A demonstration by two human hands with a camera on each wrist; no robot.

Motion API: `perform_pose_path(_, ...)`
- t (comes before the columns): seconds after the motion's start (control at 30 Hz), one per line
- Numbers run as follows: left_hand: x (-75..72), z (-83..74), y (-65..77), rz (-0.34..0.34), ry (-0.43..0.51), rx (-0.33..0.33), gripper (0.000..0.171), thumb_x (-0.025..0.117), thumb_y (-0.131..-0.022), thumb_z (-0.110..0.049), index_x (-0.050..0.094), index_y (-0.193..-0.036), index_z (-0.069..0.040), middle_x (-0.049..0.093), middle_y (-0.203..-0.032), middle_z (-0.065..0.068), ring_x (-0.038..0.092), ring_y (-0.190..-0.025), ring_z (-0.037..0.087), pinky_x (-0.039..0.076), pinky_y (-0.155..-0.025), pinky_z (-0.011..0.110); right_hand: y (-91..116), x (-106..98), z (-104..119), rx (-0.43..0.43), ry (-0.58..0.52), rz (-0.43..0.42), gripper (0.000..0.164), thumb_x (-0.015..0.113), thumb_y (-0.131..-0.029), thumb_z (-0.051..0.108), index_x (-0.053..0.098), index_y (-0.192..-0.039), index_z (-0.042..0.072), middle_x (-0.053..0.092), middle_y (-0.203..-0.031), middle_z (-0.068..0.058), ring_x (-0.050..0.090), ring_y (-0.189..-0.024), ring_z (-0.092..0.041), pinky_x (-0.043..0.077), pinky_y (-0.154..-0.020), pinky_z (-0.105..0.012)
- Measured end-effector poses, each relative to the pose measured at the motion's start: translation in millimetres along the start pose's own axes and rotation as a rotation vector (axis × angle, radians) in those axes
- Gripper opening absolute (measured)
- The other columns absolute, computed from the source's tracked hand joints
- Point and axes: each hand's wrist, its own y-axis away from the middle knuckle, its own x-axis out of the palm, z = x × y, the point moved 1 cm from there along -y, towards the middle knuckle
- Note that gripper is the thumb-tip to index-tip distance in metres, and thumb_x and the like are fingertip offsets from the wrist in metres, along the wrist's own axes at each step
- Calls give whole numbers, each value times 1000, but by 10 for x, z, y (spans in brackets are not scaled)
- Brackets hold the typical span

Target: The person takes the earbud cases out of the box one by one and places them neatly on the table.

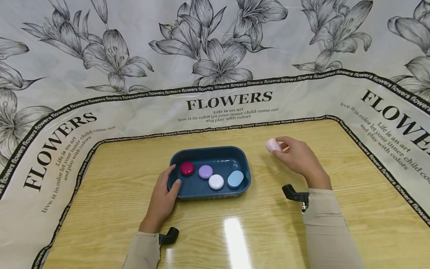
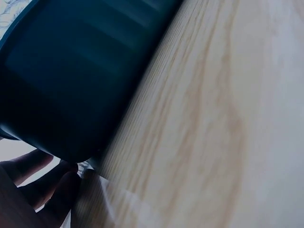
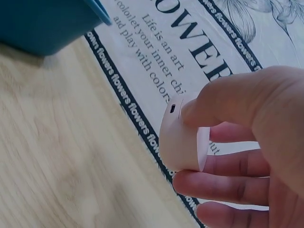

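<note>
Above the table, right of a dark blue plastic box (image 1: 209, 195), my right hand (image 1: 300, 157) pinches a pale pink rounded case (image 1: 272, 145) between thumb and fingers. The right wrist view shows a small port slot in the side of the case (image 3: 179, 142). My left hand (image 1: 163, 194) grips the box's left end, thumb over the rim and other fingers along the outside wall. Inside the box lie a dark red round piece (image 1: 187, 169), a purple one (image 1: 205, 172), a white one (image 1: 216, 182) and a light blue one (image 1: 235, 179), whose outline is less even.
A wood-grain table (image 1: 114, 209) lies under everything. A cloth (image 1: 228, 108) with flower drawings and lettering runs along the back and both sides. Each wrist wears a black camera mount, such as the right mount (image 1: 293, 193). Light glares off the table's front.
</note>
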Motion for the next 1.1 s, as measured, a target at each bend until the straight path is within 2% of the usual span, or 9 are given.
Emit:
perform_pose_path(0.2, -3, 9, 20, 1, -3, -2, 52, 54, -103, -26, 40, -152, -15, 42, -152, 11, 37, -141, 29, 29, -115, 53, 26, -10, -116, -1, -2, 6, 55, 65, -96, 30, 55, -140, -2, 66, -114, -20, 67, -93, -32, 51, -68, -36)
perform_pose_path(0.33, -10, 12, 29, 0, -6, -9, 52, 53, -104, -27, 40, -153, -15, 41, -153, 11, 37, -142, 29, 28, -115, 54, 44, -40, -172, 7, 25, 5, 52, 65, -97, 29, 57, -136, -3, 66, -115, -21, 63, -81, -26, 47, -67, -35)
perform_pose_path(0.4, -17, 8, 19, -3, -5, -9, 52, 53, -104, -28, 40, -153, -16, 41, -153, 10, 37, -142, 28, 29, -115, 53, 33, -57, -202, 15, 37, 8, 51, 64, -97, 29, 58, -136, -4, 66, -117, -22, 61, -80, -26, 46, -69, -37)
perform_pose_path(0.6, -9, 10, -20, -18, -10, 3, 51, 54, -103, -28, 42, -152, -16, 42, -152, 11, 38, -141, 29, 29, -115, 53, 3, -83, -280, 46, 48, 42, 50, 63, -98, 25, 56, -137, -5, 61, -128, -29, 60, -100, -35, 47, -84, -51)
perform_pose_path(0.73, 11, -2, -43, -15, 5, 12, 51, 53, -103, -28, 42, -152, -16, 42, -152, 11, 38, -141, 29, 30, -115, 53, -8, -80, -343, 79, 61, 59, 48, 61, -98, 23, 55, -138, -3, 57, -132, -30, 54, -114, -42, 42, -95, -60)
perform_pose_path(0.9, 12, 0, -41, -7, 3, -5, 52, 53, -104, -29, 41, -152, -18, 42, -152, 10, 38, -141, 28, 29, -115, 53, -36, -34, -417, 109, 59, 103, 47, 55, -102, 24, 52, -141, -1, 53, -137, -31, 49, -124, -47, 36, -103, -64)
perform_pose_path(1.1, -19, 7, -14, -1, -16, -25, 52, 53, -104, -29, 40, -153, -18, 41, -153, 10, 37, -141, 29, 29, -115, 54, -34, 19, -454, 99, 71, 119, 43, 52, -104, 21, 52, -141, -2, 51, -137, -33, 47, -126, -49, 35, -104, -65)
